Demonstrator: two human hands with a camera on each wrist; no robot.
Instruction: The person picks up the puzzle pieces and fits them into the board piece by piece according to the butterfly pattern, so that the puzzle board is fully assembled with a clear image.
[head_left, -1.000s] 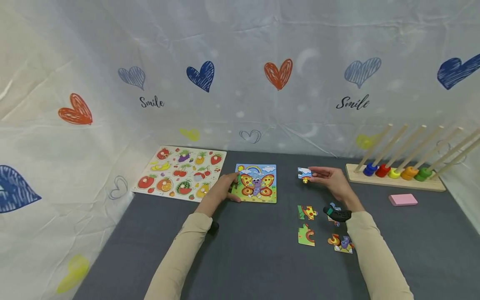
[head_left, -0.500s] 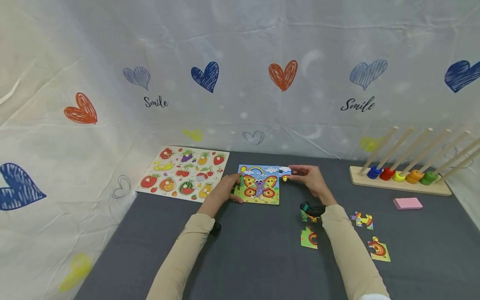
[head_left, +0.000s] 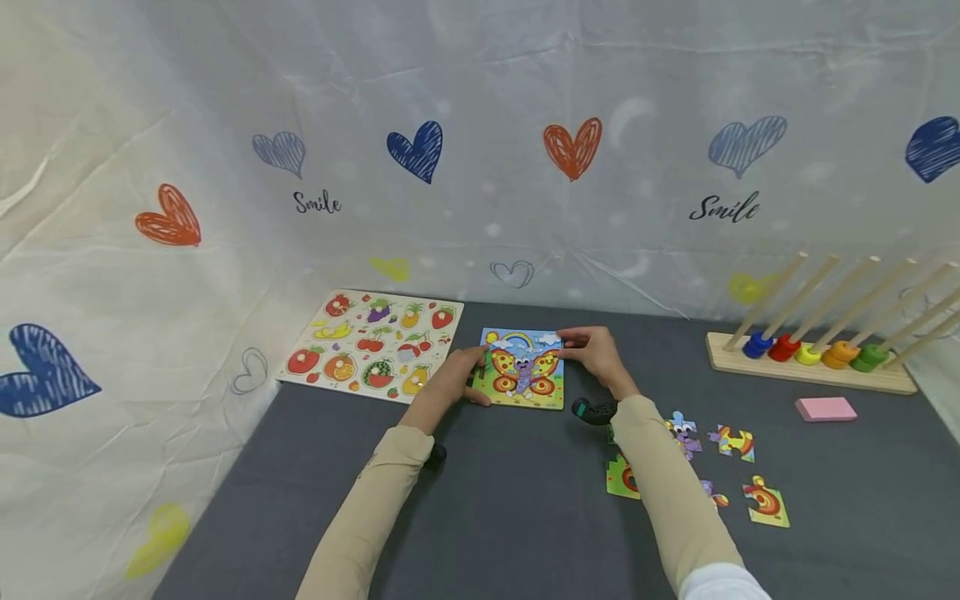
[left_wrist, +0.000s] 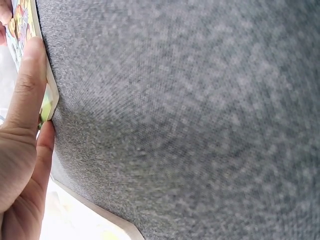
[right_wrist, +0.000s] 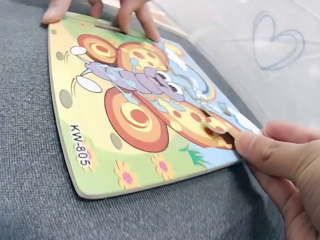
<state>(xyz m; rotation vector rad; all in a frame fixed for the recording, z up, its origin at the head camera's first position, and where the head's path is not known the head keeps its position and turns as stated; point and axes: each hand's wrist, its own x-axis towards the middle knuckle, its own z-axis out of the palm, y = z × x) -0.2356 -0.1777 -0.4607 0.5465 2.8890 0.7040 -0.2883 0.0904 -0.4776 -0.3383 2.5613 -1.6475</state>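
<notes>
A butterfly puzzle board (head_left: 551, 398) lies flat on the dark table. At its upper right corner my right hand (head_left: 592, 350) pinches a puzzle piece (right_wrist: 222, 125) with cloud and yellow wing print between thumb and fingers. In the right wrist view that piece overlaps the matching printed picture, its edge slightly raised from the board. My left hand (head_left: 453, 375) rests along the board's left edge, thumb and fingertips spread against it. The left wrist view has the left thumb (left_wrist: 30, 85) lying straight against the board's edge.
Loose butterfly pieces, including one with a red ring (head_left: 767, 502) and one with a purple face (head_left: 684, 437), lie right of the board, partly behind my right sleeve. A fruit board (head_left: 360, 379) lies left. A peg stacker (head_left: 810, 372) and pink block (head_left: 825, 409) are right.
My right hand has carried the puzzle piece leftward from beside the board onto its upper right corner. The left hand stays at the left edge.
</notes>
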